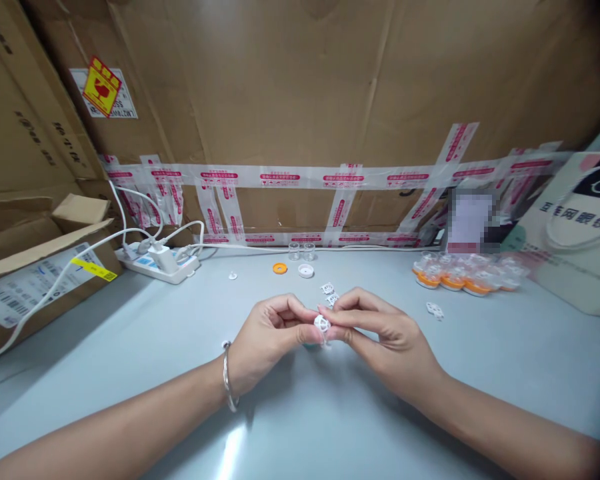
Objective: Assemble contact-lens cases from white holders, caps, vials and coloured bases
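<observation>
Small white openwork piece (323,324) sits at 3 o'clock from left hand (269,339), 9 o'clock from right hand (396,337), each pinching it, neither clearly nearer; roundish, long axis not readable, 2 white parts (328,289) lying near its 12 o'clock.

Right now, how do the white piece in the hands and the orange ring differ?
The piece is white; the ring is orange. The piece is held between the left hand and right hand; the ring lies on the table. Both look small and rounded.
</observation>
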### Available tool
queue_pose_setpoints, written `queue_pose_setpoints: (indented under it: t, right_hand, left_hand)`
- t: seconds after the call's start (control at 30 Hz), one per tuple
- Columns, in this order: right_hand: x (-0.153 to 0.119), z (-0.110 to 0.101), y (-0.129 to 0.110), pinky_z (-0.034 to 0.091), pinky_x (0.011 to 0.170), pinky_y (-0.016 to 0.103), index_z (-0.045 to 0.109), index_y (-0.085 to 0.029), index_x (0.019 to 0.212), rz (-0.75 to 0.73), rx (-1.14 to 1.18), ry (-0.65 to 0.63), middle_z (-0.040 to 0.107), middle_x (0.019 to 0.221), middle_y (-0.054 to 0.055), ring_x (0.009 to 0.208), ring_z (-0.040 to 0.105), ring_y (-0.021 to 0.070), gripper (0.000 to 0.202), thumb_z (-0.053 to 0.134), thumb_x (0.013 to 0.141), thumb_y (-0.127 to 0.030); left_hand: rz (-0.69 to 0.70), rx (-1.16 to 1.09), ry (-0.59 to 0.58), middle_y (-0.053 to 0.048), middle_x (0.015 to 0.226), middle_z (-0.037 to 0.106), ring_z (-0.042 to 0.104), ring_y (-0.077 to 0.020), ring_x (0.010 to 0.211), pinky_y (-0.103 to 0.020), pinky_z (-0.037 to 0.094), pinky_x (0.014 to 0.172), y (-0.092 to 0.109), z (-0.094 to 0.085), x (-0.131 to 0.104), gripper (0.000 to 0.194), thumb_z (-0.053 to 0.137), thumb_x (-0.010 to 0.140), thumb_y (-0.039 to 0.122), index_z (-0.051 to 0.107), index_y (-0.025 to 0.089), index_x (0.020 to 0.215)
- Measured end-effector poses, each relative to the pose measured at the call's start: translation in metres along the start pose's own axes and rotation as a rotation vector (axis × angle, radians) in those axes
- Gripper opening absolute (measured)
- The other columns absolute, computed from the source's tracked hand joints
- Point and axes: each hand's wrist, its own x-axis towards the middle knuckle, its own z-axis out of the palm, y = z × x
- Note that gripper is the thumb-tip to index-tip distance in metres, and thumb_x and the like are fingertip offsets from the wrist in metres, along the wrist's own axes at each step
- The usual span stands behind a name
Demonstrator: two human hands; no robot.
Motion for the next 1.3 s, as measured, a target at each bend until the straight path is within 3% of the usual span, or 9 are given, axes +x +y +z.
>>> queue_pose_setpoints:
  t: [0.43,0.67,0.8,0.9,1.13,1.3]
  right_hand:
    - [-0.001,-0.004,-0.004,0.050,0.058,0.026,0.069,-0.035,0.090,-0.039,-0.042,-0.028,0.059,0.075,0.001,0.066,0.059,0.0127,0.024,0.058,0.077,-0.017]
    - [0.009,-0.018,0.015,0.047,0.078,0.034,0.062,-0.029,0.105,0.231,-0.096,0.011,0.061,0.090,0.002,0.082,0.059,0.0164,0.031,0.061,0.075,-0.036]
    - [0.007,-0.015,0.030,0.045,0.081,0.035,0.054,-0.025,0.113,0.307,-0.144,-0.189,0.059,0.099,0.005,0.089,0.056,0.0183,0.048,0.065,0.070,-0.041]
    - [0.001,-0.005,0.035,0.044,0.082,0.034,0.053,-0.022,0.112,0.279,-0.177,-0.346,0.057,0.103,0.006,0.093,0.054,0.0195,0.053,0.068,0.065,-0.042]
    - [-0.002,0.008,0.037,0.041,0.080,0.029,0.059,-0.022,0.093,0.237,-0.191,-0.354,0.056,0.091,0.003,0.088,0.052,0.0170,0.024,0.064,0.073,-0.034]
    - [-0.002,0.007,0.039,0.040,0.077,0.027,0.061,-0.020,0.088,0.226,-0.178,-0.362,0.055,0.087,0.002,0.083,0.051,0.0152,0.019,0.064,0.074,-0.032]
  left_hand:
    - [-0.018,0.047,0.004,-0.003,0.070,0.069,0.063,-0.0126,0.066,-0.026,0.048,0.067,0.003,0.006,-0.003,0.010,0.071,0.065,0.013,0.061,0.013,0.068]
    - [0.045,0.158,-0.030,-0.003,0.084,0.065,0.060,-0.0117,0.077,-0.023,0.046,0.072,0.008,-0.010,0.005,0.022,0.063,0.076,0.019,0.058,0.018,0.097]
    - [0.077,0.343,-0.007,-0.005,0.091,0.064,0.059,-0.0127,0.084,-0.024,0.047,0.077,0.010,-0.019,0.010,0.024,0.059,0.077,0.018,0.058,0.017,0.100]
    - [0.105,0.512,-0.047,-0.007,0.092,0.065,0.060,-0.0144,0.083,-0.027,0.047,0.079,0.007,-0.022,0.012,0.018,0.057,0.077,0.017,0.061,0.015,0.095]
    - [0.211,0.765,-0.159,-0.008,0.094,0.063,0.062,-0.0170,0.085,-0.030,0.049,0.081,0.003,-0.022,0.013,0.022,0.054,0.076,0.012,0.062,0.014,0.096]
    - [0.266,0.864,-0.189,-0.007,0.092,0.062,0.061,-0.0140,0.083,-0.027,0.050,0.079,-0.001,-0.025,0.014,0.025,0.051,0.076,0.008,0.062,0.014,0.098]
